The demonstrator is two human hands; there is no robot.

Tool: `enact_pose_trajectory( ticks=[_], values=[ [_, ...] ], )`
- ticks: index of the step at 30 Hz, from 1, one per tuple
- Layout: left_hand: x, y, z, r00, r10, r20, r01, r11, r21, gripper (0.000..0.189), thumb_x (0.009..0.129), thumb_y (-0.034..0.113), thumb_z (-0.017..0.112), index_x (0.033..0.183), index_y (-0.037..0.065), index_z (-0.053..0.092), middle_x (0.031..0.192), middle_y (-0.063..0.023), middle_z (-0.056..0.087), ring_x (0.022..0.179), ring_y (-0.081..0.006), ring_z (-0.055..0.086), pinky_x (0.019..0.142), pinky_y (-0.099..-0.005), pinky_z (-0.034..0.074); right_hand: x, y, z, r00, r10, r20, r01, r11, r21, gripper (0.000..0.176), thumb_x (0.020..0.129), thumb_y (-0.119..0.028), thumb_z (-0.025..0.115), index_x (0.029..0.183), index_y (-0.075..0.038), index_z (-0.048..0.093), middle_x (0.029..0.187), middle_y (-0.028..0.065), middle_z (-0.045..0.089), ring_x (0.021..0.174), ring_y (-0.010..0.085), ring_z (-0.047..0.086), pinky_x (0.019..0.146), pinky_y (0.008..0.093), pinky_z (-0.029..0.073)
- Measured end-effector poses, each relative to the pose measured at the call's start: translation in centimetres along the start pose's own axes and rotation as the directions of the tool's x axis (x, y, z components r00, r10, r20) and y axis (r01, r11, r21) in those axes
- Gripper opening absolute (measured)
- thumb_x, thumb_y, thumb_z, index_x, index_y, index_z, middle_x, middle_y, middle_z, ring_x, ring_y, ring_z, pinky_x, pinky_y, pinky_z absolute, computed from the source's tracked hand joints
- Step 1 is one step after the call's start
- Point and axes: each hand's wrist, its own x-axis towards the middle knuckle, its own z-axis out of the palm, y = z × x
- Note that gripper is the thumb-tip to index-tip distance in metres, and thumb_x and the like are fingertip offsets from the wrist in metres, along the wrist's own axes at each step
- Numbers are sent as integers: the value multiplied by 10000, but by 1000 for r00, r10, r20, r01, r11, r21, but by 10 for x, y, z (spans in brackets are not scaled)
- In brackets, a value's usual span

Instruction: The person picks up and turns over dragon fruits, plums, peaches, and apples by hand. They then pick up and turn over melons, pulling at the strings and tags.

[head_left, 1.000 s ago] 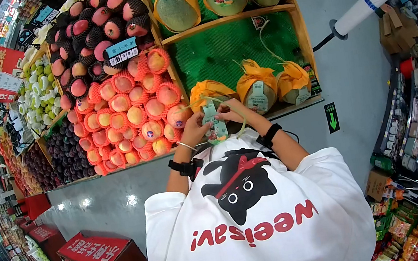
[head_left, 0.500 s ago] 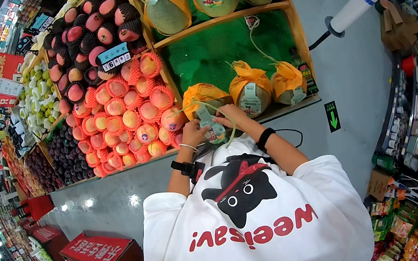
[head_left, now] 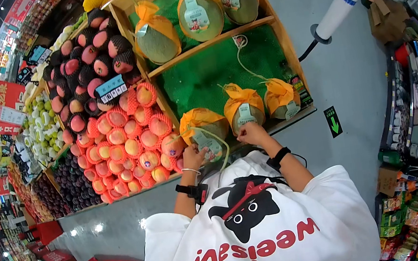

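At the front row of the green-lined crate, my left hand touches the lower left side of the left melon, beside its hanging label. What its fingers grip is too small to tell. My right hand has its fingers pressed together just below the middle melon, near that melon's tag. Both melons wear orange wraps. A pale green cord loops from the left melon down toward my shirt. To the right sits a third wrapped melon.
Several wrapped melons, one of them at the left, fill the crate's back row. Netted peaches lie left of the wooden divider. A white roll on a stand rises at the right, beyond the crate's edge.
My right hand has moved right, from the left melon's label to the middle melon. My left hand has stayed by the left melon. The view has shifted and tilted slightly.
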Motion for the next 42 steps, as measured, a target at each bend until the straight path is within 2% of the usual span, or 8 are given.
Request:
enact_pose_trajectory(
  ticks=[4,14,18,21,24,29,34,42],
  values=[
    [4,-6,-1,997,-32,70,43,986,-162,202,786,97,720,864,-71,640,700,-71,655,585,-136,598,528,-299,476,-1,-4,-3,999,38,-11,-38,999,-21,170,734,-168,738,782,-9,701,677,125,670,604,221,653,583,341,500],
    [-4,-36,7,999,-4,49,-2,994,110,369,688,281,780,879,-19,680,759,-169,684,671,-255,665,633,-343,514,4,-4,-7,998,29,59,-22,992,-123,153,731,-188,724,772,-41,715,680,98,683,607,205,660,596,325,512],
    [1,-98,-3,981,60,-186,-50,997,60,265,694,105,675,923,-19,626,802,-166,643,751,-337,630,680,-395,514,3,-8,-9,987,87,133,-70,989,-127,139,750,-181,715,774,-44,711,674,89,682,602,188,662,595,316,511],
    [-8,-107,-29,888,171,-426,1,927,375,331,678,33,619,1001,-11,562,936,-196,578,877,-376,577,772,-438,485,2,-10,-9,991,33,130,-1,971,-240,151,745,-201,717,786,-55,716,687,85,685,603,192,663,604,320,512],
    [-23,-120,-39,813,151,-563,35,951,307,331,684,30,621,1009,-5,564,968,-214,566,939,-409,518,866,-452,438,0,2,0,992,-20,126,61,943,-327,165,735,-234,718,792,-79,724,690,83,683,629,219,661,630,342,515],
    [-38,-141,-42,847,-1,-532,167,950,265,497,696,41,623,1166,-8,468,1077,-242,543,1008,-417,513,891,-457,435,-2,-8,-1,972,163,171,-117,961,-251,179,726,-278,713,787,-111,731,689,73,681,683,256,659,659,368,521],
    [-40,-134,-45,868,-45,-494,146,975,167,558,726,-10,574,1257,-30,403,1149,-265,524,1050,-431,511,930,-447,430,-5,-12,3,996,74,47,-52,935,-352,169,710,-232,693,818,-107,727,702,99,674,661,272,654,627,370,518],
    [-18,-172,-75,921,-78,-381,143,979,146,231,797,104,562,974,20,684,762,-235,633,724,-373,625,678,-419,493,-22,44,38,990,59,128,-30,976,-217,201,747,-128,698,927,-37,686,867,143,683,806,275,656,729,376,510]
  ],
)
